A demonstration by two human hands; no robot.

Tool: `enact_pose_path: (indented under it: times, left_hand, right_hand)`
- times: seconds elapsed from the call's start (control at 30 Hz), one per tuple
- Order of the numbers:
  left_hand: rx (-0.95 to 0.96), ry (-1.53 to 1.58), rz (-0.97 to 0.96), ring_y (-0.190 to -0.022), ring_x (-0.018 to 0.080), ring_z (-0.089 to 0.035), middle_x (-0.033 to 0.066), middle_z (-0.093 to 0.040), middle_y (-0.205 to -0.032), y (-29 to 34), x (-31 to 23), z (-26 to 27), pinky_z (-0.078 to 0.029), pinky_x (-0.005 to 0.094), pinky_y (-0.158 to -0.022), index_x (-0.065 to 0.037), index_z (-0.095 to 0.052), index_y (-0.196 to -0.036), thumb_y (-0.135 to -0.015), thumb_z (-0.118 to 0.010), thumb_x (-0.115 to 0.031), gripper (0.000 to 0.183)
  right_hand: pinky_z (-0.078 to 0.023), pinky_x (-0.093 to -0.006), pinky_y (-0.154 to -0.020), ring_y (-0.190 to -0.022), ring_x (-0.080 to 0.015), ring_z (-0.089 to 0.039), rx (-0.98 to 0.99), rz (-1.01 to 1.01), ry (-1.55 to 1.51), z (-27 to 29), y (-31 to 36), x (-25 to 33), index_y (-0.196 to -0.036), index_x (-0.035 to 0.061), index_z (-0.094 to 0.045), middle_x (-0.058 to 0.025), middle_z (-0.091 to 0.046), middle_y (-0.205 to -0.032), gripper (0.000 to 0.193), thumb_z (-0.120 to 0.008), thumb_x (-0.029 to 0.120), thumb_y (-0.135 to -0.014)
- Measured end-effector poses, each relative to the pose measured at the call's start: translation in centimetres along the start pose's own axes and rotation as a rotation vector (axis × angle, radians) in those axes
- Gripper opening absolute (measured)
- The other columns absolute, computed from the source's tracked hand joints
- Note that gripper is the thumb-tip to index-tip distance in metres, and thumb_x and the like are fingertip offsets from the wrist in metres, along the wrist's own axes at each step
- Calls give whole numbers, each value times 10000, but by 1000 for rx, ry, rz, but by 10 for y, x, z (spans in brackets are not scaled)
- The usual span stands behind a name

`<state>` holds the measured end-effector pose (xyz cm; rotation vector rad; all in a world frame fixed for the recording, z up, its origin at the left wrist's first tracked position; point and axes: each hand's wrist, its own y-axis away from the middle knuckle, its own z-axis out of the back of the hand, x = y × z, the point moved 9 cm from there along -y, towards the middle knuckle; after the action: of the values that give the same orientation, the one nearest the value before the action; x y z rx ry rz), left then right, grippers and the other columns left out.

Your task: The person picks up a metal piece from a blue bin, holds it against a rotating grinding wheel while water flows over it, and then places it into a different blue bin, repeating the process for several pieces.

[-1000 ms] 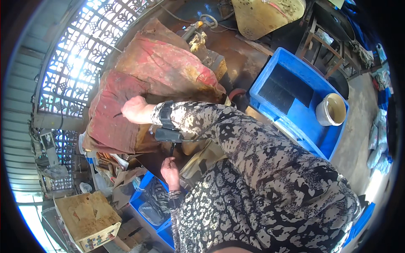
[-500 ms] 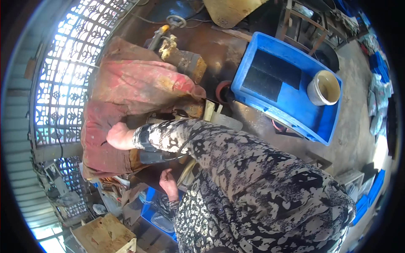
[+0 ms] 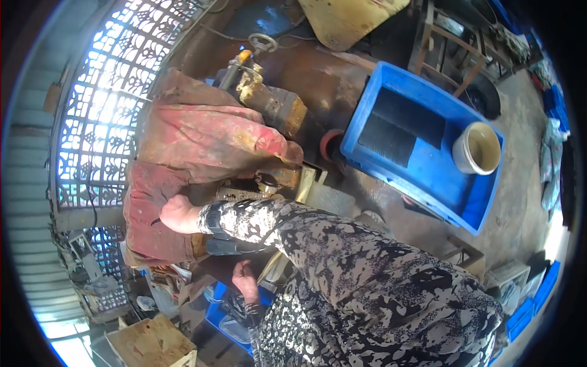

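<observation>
My right arm, in a black-and-grey patterned sleeve, reaches left across the view. At its end my right hand [image 3: 178,214] is closed around a thin dark rod-like piece [image 3: 156,221], most of it hidden by the fingers. The hand is over a stained red cloth [image 3: 202,131] that is draped over a machine. Lower down, near the sleeve's underside, my left hand [image 3: 245,282] hangs with fingers loosely bent and apart, and nothing shows in it. A dark grey block-like part [image 3: 223,246] lies just below my right wrist.
Rusty machine parts [image 3: 284,113] and a handwheel [image 3: 263,43] stand beyond the cloth. To the right is a blue tub [image 3: 422,183] holding dark sheets and a white bucket [image 3: 476,148]. A wooden box [image 3: 150,344] and a blue crate [image 3: 214,315] sit at the lower left.
The whole scene has shifted slightly downward and right in the view. My right hand stays closed over the red cloth, and my left hand keeps much the same pose.
</observation>
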<state>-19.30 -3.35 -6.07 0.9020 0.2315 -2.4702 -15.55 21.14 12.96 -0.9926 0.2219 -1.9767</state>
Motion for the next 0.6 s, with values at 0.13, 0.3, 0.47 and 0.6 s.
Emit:
enact_pose_path:
  times: [0.13,0.3,0.47,0.6]
  left_hand:
    - [-67,59,-72,-609,45,-417,-43,-515,-686,0,1,1,-338,216,-536,-13,-665,-894,-870,-485,18,184]
    - [-131,-14,-217,-586,81,-458,0,-562,-731,-2,-10,4,-378,238,-530,-11,-669,-918,-862,-498,8,181]
    - [-166,518,28,-577,66,-504,12,-600,-816,2,10,14,-412,219,-485,-46,-634,-1074,-978,-497,-105,177]
    - [-332,480,-79,-656,77,-533,23,-598,-943,7,4,45,-459,225,-568,-29,-590,-1205,-1007,-460,-110,251]
  right_hand:
    - [-548,-430,-590,-724,-290,-703,-102,43,28,3,2,0,-813,46,-685,-123,-700,-750,155,-561,134,-782]
    - [-552,-432,-639,-811,-310,-702,-9,-58,32,6,2,-3,-860,74,-706,-136,-711,-850,177,-553,145,-808]
    - [-510,-478,-641,-766,-347,-670,-52,11,-171,43,49,14,-895,81,-681,-134,-673,-780,186,-581,237,-877]
    - [-489,-505,-632,-729,-384,-643,24,44,-260,66,117,26,-901,85,-639,-173,-628,-727,196,-583,274,-898]
